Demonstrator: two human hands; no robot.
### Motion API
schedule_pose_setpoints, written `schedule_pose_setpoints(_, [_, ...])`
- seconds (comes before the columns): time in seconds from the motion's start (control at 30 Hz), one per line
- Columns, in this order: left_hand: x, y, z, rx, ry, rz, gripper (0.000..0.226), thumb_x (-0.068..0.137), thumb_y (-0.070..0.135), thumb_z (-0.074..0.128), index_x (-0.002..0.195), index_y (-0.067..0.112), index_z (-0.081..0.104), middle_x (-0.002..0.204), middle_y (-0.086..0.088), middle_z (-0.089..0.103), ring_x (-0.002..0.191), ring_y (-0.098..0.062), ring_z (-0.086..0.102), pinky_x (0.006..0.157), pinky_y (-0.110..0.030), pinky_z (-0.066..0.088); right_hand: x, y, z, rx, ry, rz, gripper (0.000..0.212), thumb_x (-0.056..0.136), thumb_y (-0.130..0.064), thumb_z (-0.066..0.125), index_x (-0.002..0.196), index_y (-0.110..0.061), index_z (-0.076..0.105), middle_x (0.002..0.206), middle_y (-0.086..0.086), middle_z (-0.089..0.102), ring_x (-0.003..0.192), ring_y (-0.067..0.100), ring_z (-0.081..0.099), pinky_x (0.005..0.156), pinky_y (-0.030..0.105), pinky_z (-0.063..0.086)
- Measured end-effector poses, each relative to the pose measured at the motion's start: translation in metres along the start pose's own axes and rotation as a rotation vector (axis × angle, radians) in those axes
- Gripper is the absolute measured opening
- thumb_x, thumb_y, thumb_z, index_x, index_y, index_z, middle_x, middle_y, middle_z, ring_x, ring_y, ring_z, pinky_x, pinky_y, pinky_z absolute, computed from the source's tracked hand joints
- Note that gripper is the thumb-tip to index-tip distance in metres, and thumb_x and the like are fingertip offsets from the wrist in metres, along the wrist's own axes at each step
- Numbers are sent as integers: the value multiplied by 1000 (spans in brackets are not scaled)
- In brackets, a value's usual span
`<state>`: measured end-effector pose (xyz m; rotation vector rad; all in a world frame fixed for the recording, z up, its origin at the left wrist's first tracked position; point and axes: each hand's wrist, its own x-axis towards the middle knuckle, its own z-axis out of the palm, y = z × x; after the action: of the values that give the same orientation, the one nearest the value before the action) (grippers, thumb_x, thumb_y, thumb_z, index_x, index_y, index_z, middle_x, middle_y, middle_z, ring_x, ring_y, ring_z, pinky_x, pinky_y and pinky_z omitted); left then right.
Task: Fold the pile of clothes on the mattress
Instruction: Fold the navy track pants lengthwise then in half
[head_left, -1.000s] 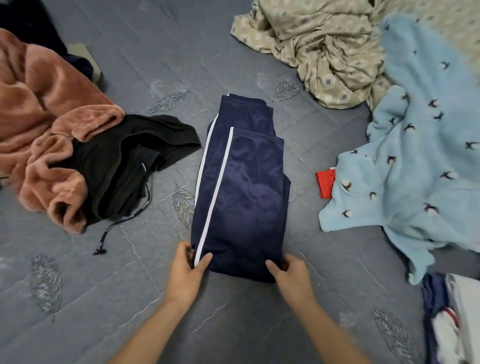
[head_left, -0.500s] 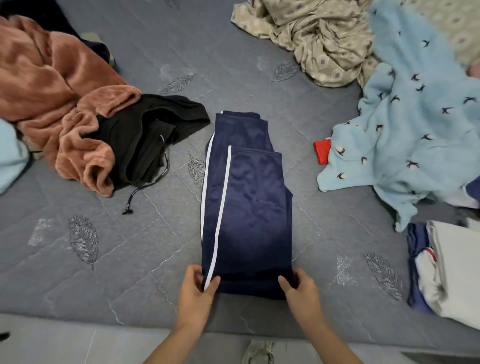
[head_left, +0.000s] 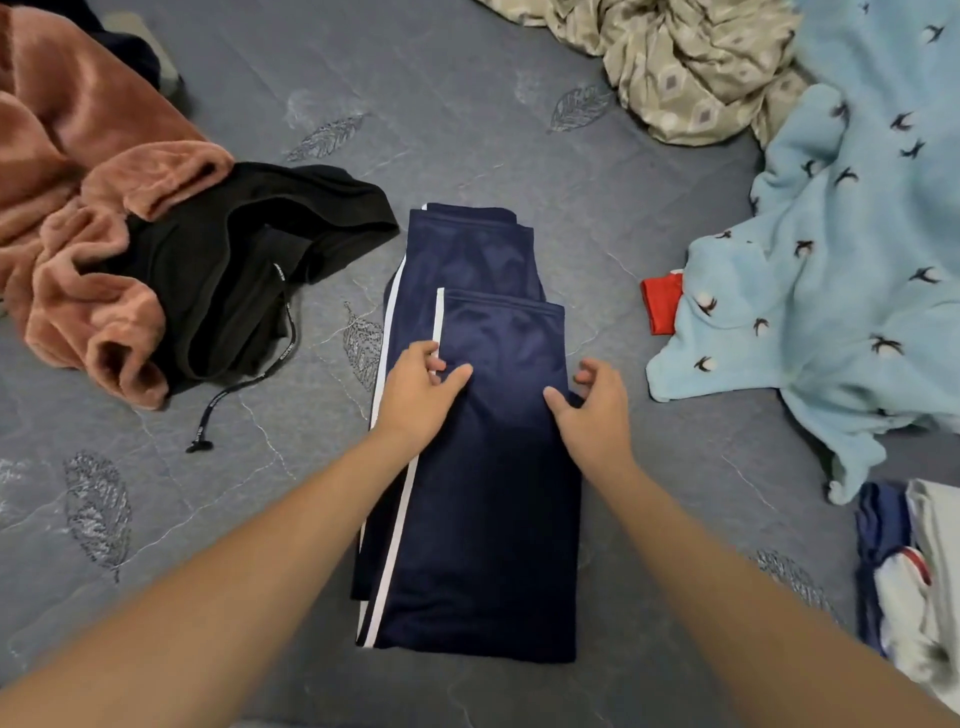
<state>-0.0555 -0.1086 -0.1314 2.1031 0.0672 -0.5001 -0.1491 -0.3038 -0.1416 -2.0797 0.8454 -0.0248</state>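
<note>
1. Grip: left hand (head_left: 418, 392) pinches the left edge of the navy track pants (head_left: 483, 467) by the white stripe, thumb on top. Right hand (head_left: 592, 410) curls over the right edge; looks like a pinch of cloth, fingertips partly hidden.
2. Pants lie mid-mattress (head_left: 467, 130), folded lengthwise and doubled once; another fold likely due.
3. Left to do: pink fleece (head_left: 78, 208), black garment (head_left: 234, 260), light blue fleece (head_left: 841, 260), beige cloth (head_left: 691, 67), all crumpled. A stack (head_left: 914, 577) lies at right, seemingly folded.
4. Both arms reach forward, hands level at mid-length.
</note>
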Motion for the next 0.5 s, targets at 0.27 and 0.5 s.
schedule_pose_setpoints(0.27, [58, 36, 25, 75, 222, -81, 28, 90, 33, 77, 105, 14, 63, 90, 2, 63, 95, -21, 61, 87, -40, 50, 78, -35, 7, 149, -105, 35, 13, 87, -19, 82, 84, -17, 70, 75, -6, 71, 69, 4, 65, 73, 31, 55])
schedule_pose_setpoints(0.5, [122, 69, -7, 9, 389, 109, 24, 94, 21, 73, 78, 11, 58, 69, -1, 54, 65, -14, 47, 65, -28, 38, 141, -92, 6, 104, 18, -188, 16, 89, -18, 77, 81, -13, 64, 68, -9, 59, 61, 3, 51, 63, 23, 42])
